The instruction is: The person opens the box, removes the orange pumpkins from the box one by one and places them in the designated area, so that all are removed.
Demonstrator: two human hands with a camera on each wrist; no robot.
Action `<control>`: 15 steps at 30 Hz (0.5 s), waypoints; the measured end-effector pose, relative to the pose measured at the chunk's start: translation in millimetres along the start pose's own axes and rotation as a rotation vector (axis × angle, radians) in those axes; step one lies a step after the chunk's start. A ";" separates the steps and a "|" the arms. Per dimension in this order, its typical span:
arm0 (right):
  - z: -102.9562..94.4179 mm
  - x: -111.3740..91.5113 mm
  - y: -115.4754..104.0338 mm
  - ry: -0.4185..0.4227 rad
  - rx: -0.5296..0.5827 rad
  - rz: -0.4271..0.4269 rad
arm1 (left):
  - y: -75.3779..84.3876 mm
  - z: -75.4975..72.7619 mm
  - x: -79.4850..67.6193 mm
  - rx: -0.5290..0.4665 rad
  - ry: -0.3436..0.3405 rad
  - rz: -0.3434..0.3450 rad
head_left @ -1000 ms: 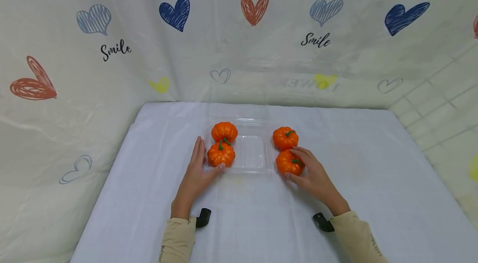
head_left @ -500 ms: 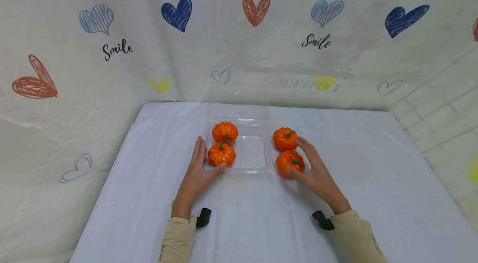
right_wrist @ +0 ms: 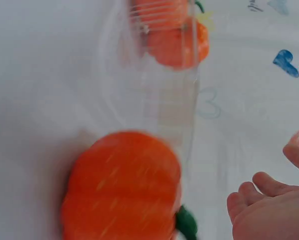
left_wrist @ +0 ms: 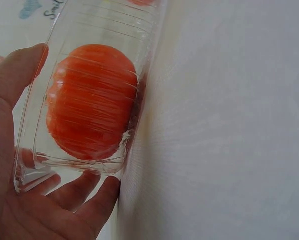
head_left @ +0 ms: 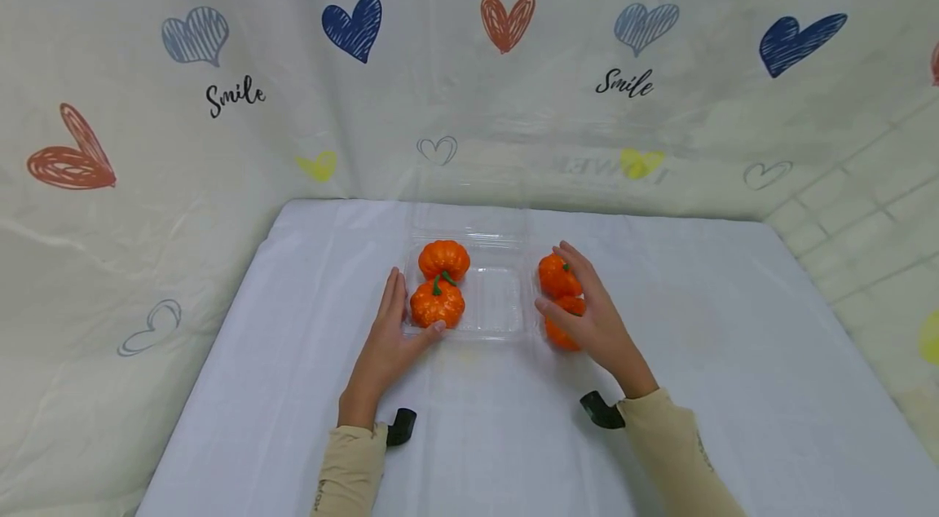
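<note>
Well, it turns on the right side of the box (head_left: pixel 495 301): the far pumpkin (head_left: pixel 555 279) and near pumpkin (head_left: pixel 560 332) sit just beside it on the table (head_left: pixel 734 338), in a row parallel to its wall. Your right hand (head_left: pixel 597 329) is nearer them, spread wide, holding nothing. Your left hand (head_left: pixel 392 352) braces the box's near left corner, fingers straight, thumb at the front, beside the inside pair (head_left: pixel 443 289).

Left hand (head_left: pixel 385 347), thumb splayed; right hand (head_left: pixel 600 323) likewise
</note>
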State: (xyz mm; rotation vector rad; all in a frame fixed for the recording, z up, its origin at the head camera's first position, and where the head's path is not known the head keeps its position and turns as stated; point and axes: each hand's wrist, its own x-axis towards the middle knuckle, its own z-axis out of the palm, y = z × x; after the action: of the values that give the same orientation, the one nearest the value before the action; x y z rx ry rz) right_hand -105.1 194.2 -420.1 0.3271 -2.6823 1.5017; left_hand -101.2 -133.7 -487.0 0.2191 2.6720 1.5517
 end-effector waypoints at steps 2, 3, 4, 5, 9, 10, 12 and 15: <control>5.2 6.1 -6.8 -0.008 0.001 -0.023 | -0.3 0.0 -0.1 -0.006 0.001 0.001; 7.6 8.9 -10.2 -0.013 0.005 -0.035 | -0.7 0.2 -0.1 -0.009 0.000 0.003; 10.0 11.6 -13.2 -0.018 0.011 -0.049 | -1.1 0.4 -0.1 -0.012 -0.001 0.005; 12.1 14.1 -16.5 -0.023 0.017 -0.062 | -1.4 0.4 -0.2 -0.015 -0.003 0.006; 21.0 23.7 -27.5 -0.043 0.057 -0.110 | -1.2 0.4 -0.3 -0.019 -0.004 0.004; 23.6 26.3 -30.3 -0.050 0.065 -0.118 | -0.8 0.2 -0.5 -0.020 -0.004 0.002; 29.1 32.2 -35.4 -0.060 0.077 -0.132 | -0.4 0.0 -0.5 -0.018 -0.001 -0.005; 38.3 41.9 -42.5 -0.068 0.075 -0.150 | -0.6 -0.2 -0.3 -0.015 -0.003 -0.011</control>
State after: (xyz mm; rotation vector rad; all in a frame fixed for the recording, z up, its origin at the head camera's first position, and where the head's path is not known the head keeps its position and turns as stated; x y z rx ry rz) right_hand -134.9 133.6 -398.6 0.5798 -2.5885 1.5761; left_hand -101.0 -134.2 -487.4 0.2052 2.6540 1.5666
